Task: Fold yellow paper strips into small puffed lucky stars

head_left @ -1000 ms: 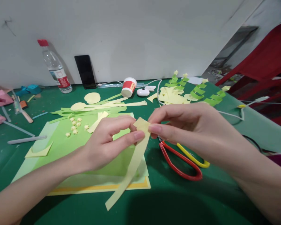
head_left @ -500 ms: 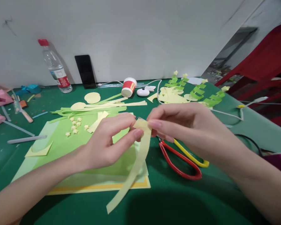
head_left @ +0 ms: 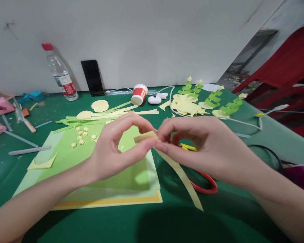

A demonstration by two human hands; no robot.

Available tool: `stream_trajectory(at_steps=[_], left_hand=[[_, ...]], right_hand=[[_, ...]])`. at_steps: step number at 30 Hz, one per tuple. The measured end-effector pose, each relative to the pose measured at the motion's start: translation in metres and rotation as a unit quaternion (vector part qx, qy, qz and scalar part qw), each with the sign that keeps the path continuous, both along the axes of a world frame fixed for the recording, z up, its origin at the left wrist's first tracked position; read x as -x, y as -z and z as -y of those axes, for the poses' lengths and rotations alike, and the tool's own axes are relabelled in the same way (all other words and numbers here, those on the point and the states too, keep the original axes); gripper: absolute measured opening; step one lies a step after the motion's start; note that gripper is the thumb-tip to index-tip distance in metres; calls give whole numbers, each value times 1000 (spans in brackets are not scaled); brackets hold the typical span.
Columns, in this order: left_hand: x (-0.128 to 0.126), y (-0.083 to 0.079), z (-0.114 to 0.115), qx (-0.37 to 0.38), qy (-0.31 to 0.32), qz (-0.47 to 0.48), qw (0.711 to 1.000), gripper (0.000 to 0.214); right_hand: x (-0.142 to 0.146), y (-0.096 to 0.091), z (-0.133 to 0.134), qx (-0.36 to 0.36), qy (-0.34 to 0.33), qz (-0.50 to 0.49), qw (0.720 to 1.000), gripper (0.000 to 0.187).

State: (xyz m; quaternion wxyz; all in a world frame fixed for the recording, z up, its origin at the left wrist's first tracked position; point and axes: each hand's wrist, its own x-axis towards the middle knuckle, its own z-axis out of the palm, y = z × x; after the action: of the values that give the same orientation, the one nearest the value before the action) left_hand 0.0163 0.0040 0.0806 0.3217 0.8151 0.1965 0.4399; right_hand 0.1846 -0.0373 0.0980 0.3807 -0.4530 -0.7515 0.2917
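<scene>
Above the paper stack (head_left: 138, 182), near its right edge, left hand (head_left: 121, 145) and right hand (head_left: 192, 141) pinch a yellow strip (head_left: 183, 177), tail free over tabletop (head_left: 111, 224).

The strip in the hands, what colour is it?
The strip is pale yellow; the head view shows it.

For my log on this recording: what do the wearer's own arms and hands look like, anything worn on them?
The left hand and right hand are bare, with slender fingers; no gloves or rings show. The forearms are uncovered too: no sleeves, watch or bracelet in view.
</scene>
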Motion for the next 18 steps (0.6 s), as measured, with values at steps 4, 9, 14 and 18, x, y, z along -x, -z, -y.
stream_trajectory(at_steps=[4, 9, 14, 18], left_hand=[[-2, 1, 4, 3, 5, 9, 1000, 5], [-3, 1, 5, 23, 0, 9, 1000, 6], [-3, 0, 6, 42, -4, 16, 999, 6], [-3, 0, 7, 57, -6, 29, 998, 6]], right_hand=[[2, -1, 3, -2, -5, 28, 1000, 14], [0, -1, 7, 6, -14, 31, 999, 16], [0, -2, 6, 6, -18, 33, 999, 16], [0, -3, 5, 10, -22, 26, 999, 16]])
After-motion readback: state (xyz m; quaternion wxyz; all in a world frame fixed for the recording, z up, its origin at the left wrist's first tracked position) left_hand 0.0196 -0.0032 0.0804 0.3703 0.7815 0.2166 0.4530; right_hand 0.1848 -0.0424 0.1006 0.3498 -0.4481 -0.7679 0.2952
